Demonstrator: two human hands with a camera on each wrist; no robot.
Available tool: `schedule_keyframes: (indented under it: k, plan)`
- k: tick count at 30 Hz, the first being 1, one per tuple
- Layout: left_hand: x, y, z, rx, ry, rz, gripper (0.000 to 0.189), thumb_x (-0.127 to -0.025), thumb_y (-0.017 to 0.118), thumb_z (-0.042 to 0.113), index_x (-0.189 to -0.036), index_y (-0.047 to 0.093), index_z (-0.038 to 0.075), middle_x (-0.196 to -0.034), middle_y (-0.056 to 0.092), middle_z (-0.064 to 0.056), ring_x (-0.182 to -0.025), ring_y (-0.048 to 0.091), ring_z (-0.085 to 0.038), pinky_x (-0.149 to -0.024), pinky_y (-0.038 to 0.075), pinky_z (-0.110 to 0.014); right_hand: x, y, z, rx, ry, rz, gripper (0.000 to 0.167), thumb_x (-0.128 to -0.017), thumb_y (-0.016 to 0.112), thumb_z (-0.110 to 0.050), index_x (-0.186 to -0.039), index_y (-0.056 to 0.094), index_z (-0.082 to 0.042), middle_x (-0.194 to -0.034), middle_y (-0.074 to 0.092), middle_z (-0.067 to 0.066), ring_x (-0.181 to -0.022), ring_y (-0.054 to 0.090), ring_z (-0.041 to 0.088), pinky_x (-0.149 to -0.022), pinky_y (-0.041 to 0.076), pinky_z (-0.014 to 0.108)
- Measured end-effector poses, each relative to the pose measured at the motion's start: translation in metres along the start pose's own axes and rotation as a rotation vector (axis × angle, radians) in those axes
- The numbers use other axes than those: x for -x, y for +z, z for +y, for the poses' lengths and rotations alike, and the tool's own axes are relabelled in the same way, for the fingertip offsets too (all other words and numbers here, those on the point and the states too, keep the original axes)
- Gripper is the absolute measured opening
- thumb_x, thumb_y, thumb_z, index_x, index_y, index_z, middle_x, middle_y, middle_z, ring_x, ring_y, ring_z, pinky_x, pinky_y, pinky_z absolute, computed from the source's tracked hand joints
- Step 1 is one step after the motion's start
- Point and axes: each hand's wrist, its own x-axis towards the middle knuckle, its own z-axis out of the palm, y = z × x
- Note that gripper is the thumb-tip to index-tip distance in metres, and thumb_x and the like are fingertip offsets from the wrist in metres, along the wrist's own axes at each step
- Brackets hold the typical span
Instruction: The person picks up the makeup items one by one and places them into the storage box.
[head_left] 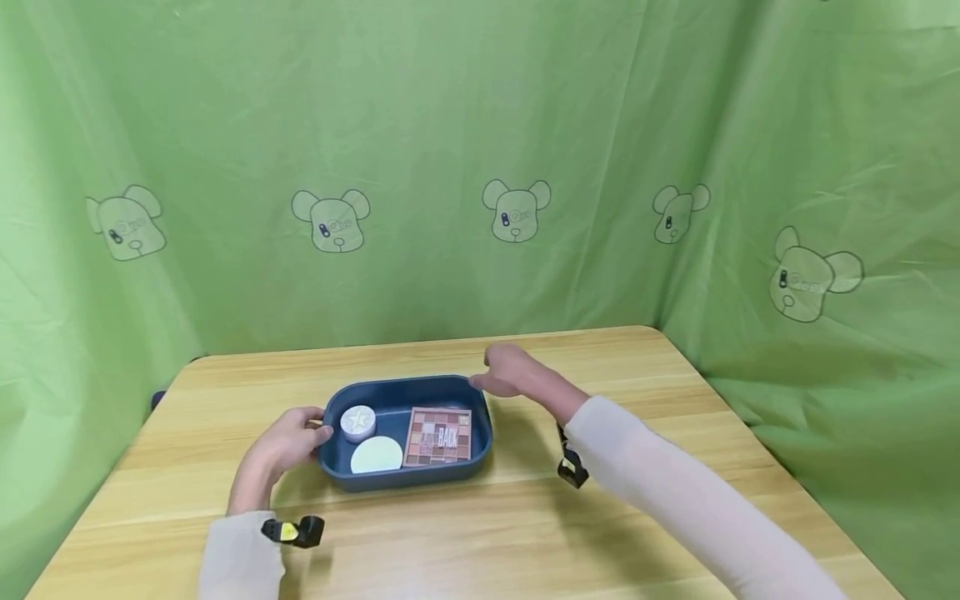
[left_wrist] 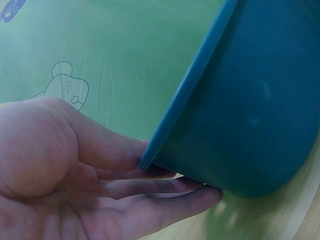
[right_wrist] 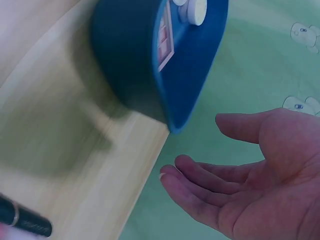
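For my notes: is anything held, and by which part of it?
The left grip holds the tray by its left-end rim; the right grip holds nothing.

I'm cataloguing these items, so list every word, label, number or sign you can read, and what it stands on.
"BACK": palette in the blue tray; lettering beside it is unclear.
Star sign: round white container.
Too small or blurred to read: lettering on the bear drawings.
Too blurred: lettering on the dark tube.

Creased green sheeting with bear-head outlines, behind and both sides; pale wood-grain table, rounded far corners.
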Motion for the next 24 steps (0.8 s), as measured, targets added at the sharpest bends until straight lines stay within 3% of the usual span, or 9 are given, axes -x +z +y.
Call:
schedule_keyframes:
  k: [5,10,15,19,24]
  plan:
    - [0.000,0.001,0.000,0.000,0.008,-0.003,0.043,-0.102,0.048,0.002,-0.138,0.042,-0.021,-0.128,0.057,-0.040,-0.108,0.066,-0.038,-0.086,0.061,-0.045,0.001,0.004,0.018,-0.006,0.026,0.017,0.039,-0.098,0.062,-0.034,-0.101,0.067,0.004,-0.100,0.071,0.017,-0.092,0.067,0.029,-0.085,0.057,0.040]
    - [0.000,0.001,0.000,0.005,0.009,-0.001,0.043,-0.102,0.048,0.002,-0.138,0.042,-0.022,-0.128,0.057,-0.040,-0.108,0.066,-0.037,-0.086,0.061,-0.045,0.004,0.006,0.036,-0.014,0.063,0.013,0.035,-0.098,0.062,-0.033,-0.074,0.059,-0.008,-0.073,0.062,0.007,-0.069,0.058,0.021,-0.071,0.053,0.034]
    - [0.000,0.002,-0.001,0.008,0.012,0.000,0.043,-0.102,0.048,0.002,-0.137,0.042,-0.022,-0.128,0.057,-0.040,-0.107,0.066,-0.037,-0.087,0.061,-0.046,0.007,0.008,0.053,-0.033,0.098,-0.019,0.044,-0.098,0.060,-0.032,-0.060,0.052,-0.012,-0.056,0.058,0.003,-0.051,0.053,0.015,-0.068,0.051,0.030]
    - [0.001,0.001,-0.002,-0.002,0.001,-0.001,0.043,-0.102,0.048,0.003,-0.138,0.042,-0.021,-0.129,0.057,-0.039,-0.108,0.066,-0.036,-0.088,0.060,-0.046,0.009,0.014,0.065,-0.061,0.136,-0.043,0.046,-0.099,0.061,-0.031,-0.059,0.050,-0.013,-0.048,0.049,-0.002,-0.044,0.046,0.012,-0.066,0.051,0.027]
    - [0.001,0.002,-0.001,-0.003,-0.013,-0.005,0.044,-0.103,0.048,0.004,-0.139,0.042,-0.019,-0.131,0.056,-0.039,-0.110,0.065,-0.037,-0.090,0.060,-0.046,0.014,0.018,0.079,-0.093,0.160,-0.059,0.044,-0.097,0.065,-0.028,-0.059,0.048,-0.014,-0.048,0.046,-0.003,-0.049,0.059,0.017,-0.061,0.056,0.028]
